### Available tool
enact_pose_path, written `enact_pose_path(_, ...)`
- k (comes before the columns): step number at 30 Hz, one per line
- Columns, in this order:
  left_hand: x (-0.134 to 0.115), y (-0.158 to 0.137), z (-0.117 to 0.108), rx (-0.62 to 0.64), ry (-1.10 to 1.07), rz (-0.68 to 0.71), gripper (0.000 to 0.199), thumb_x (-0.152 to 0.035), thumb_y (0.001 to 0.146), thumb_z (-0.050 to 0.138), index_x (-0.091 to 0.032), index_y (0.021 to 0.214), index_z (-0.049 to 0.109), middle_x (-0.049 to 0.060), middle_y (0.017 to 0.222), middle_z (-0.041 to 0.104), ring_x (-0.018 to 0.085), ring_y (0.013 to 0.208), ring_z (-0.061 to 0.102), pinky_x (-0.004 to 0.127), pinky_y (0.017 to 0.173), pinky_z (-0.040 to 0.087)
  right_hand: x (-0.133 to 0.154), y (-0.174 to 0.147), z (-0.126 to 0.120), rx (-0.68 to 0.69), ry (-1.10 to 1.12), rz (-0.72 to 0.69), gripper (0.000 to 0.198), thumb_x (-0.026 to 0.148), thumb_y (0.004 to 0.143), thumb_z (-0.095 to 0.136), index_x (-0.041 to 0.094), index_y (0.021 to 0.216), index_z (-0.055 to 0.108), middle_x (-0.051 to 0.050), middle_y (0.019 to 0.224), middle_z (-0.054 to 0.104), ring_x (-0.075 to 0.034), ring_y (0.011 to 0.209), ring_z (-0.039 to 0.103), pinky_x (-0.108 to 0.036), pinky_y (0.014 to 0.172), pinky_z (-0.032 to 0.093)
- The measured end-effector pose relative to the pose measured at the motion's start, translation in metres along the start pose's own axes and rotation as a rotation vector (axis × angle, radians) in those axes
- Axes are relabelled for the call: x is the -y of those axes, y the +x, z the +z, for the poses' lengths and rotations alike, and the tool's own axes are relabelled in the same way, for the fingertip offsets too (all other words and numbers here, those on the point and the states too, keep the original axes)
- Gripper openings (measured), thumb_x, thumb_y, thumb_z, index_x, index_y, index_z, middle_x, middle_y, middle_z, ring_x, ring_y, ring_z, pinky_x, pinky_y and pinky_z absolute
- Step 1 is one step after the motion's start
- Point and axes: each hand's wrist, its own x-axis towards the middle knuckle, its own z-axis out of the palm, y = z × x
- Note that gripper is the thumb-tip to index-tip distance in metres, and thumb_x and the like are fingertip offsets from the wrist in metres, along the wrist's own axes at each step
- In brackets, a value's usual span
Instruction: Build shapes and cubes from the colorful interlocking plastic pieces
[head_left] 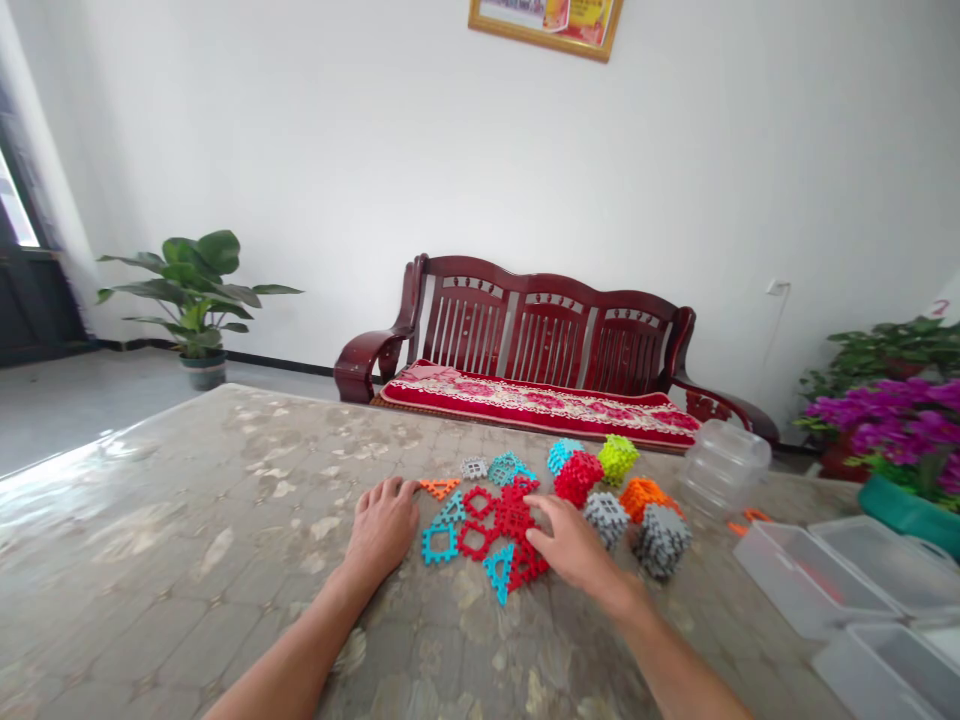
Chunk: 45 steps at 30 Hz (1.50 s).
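Observation:
My left hand [384, 525] lies on the table left of the loose plastic interlocking pieces, its fingers stretched out near an orange triangle piece [441, 488]. A blue square frame [439, 543] and a blue triangle [450, 508] lie just right of it. My right hand [566, 540] reaches over the right edge of the red pieces [514, 515], thumb and forefinger apart; I see nothing held between them. A red ring-shaped piece [475, 540] and another blue triangle [499, 572] lie in the middle. Behind them are a small grey square [474, 467] and teal pieces [510, 468].
Stacks stand beyond my right hand: red [579, 477], blue [562, 455], lime green [618, 458], orange [646, 496] and grey [663, 541]. Clear plastic boxes [817, 570] and a clear container [724, 465] occupy the table's right side. A wooden bench [551, 330] stands behind.

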Motion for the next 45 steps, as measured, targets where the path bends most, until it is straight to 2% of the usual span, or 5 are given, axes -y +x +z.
enact_pose_path(4,0.000,0.000,0.000,-0.002,-0.015,0.003,0.042,-0.023,0.093,0.039,-0.025,0.129,0.059,0.012,0.133,0.057,0.025,0.122,0.052,0.042,0.103,0.034,-0.003,-0.011,0.030,-0.055,-0.121,0.038,0.048,0.025,0.080,0.060,0.023,0.128,0.064,-0.009,0.129,0.065,-0.030,0.122,0.057,-0.043,0.107,0.040)
enact_pose_path(11,0.000,-0.002,0.000,-0.018,0.005,0.018,0.042,-0.024,0.094,0.037,-0.025,0.130,0.059,0.011,0.132,0.058,0.026,0.121,0.052,0.041,0.103,0.035,-0.002,-0.004,0.039,-0.063,-0.215,0.071,0.045,0.028,0.083,0.061,0.023,0.127,0.064,-0.010,0.127,0.067,-0.031,0.119,0.058,-0.045,0.105,0.041)
enact_pose_path(29,0.001,-0.001,-0.001,0.002,-0.004,0.013,0.041,-0.026,0.093,0.038,-0.027,0.129,0.060,0.010,0.135,0.058,0.025,0.124,0.051,0.041,0.105,0.033,-0.022,-0.008,0.053,-0.350,0.143,0.031,0.042,0.029,0.084,0.055,0.023,0.125,0.064,-0.009,0.123,0.067,-0.027,0.117,0.060,-0.046,0.104,0.046)
enact_pose_path(38,0.001,-0.001,0.001,0.003,-0.013,0.010,0.050,-0.025,0.091,0.040,-0.023,0.140,0.051,0.012,0.140,0.054,0.026,0.127,0.049,0.042,0.108,0.033,-0.019,-0.011,0.052,-0.312,0.182,0.007,0.047,0.030,0.085,0.053,0.021,0.131,0.059,-0.010,0.130,0.064,-0.026,0.120,0.060,-0.045,0.106,0.046)
enact_pose_path(45,0.000,0.005,0.008,-0.006,0.044,0.021,0.052,-0.036,0.094,0.041,-0.028,0.145,0.047,0.014,0.147,0.048,0.030,0.135,0.043,0.046,0.110,0.030,-0.010,-0.013,0.048,-0.240,0.064,-0.049,0.046,0.026,0.083,0.054,0.024,0.128,0.062,-0.008,0.126,0.066,-0.026,0.117,0.061,-0.046,0.106,0.046)
